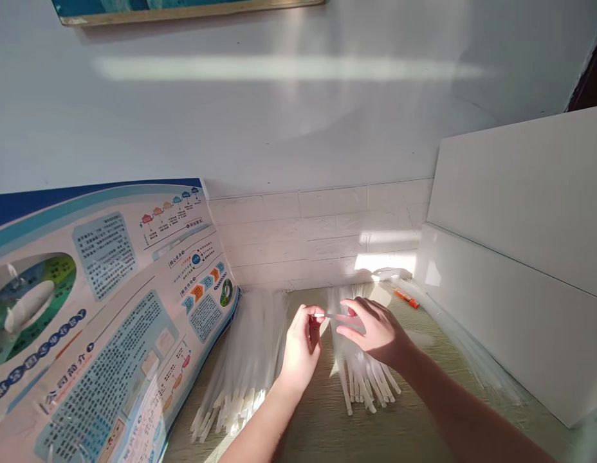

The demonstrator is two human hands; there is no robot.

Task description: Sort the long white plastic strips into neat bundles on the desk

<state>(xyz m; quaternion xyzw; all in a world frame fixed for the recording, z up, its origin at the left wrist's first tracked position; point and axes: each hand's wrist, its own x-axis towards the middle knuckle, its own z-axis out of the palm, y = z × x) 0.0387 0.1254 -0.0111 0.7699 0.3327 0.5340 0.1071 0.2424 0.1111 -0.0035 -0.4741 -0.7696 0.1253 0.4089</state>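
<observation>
My left hand (301, 347) is closed in a pinch on one end of a thin whitish plastic tube (334, 316). The tube points sideways to the right, towards my right hand (373, 328). There the thumb and forefinger stand apart, with the tube's far part between them; whether a finger touches it I cannot tell. Below the right hand a bundle of translucent tubes with white ends (363, 379) lies fanned out on the table. A larger bundle of similar tubes (250, 360) lies left of my left hand.
A printed poster sheet (134, 321) stands bent along the left side. White panels (511, 257) lean on the right, with long clear strips (462, 334) along their foot. An orange object, perhaps a cutter (406, 298), lies near the back of the greenish table (424, 424).
</observation>
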